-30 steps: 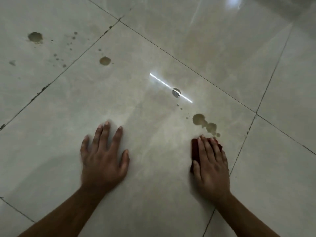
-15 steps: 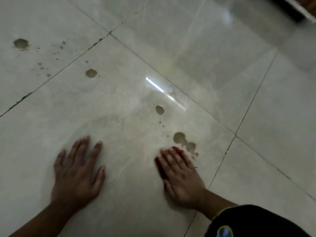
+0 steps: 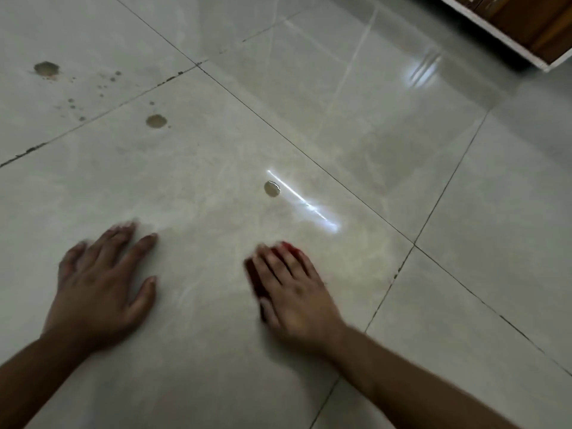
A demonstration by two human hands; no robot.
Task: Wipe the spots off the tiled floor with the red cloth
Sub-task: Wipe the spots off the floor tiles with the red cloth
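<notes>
My right hand (image 3: 297,292) lies flat on the red cloth (image 3: 258,286), pressing it onto the glossy tiled floor (image 3: 387,144); only the cloth's edges show past the fingers and at the thumb side. My left hand (image 3: 102,283) rests flat on the tile with fingers spread, holding nothing. A round brown spot (image 3: 272,189) sits a little beyond my right fingertips. Farther left lie another brown spot (image 3: 156,121), a larger one (image 3: 46,69) and several small specks (image 3: 102,88).
A wooden cabinet base with a white edge (image 3: 507,32) stands at the far right corner. Dark grout lines cross the floor, and a bright streak of reflected light (image 3: 306,205) lies beside the nearest spot.
The double brown spot that lay just ahead of my right fingers no longer shows; my right hand with the cloth now covers that area. The camera view has shifted.
</notes>
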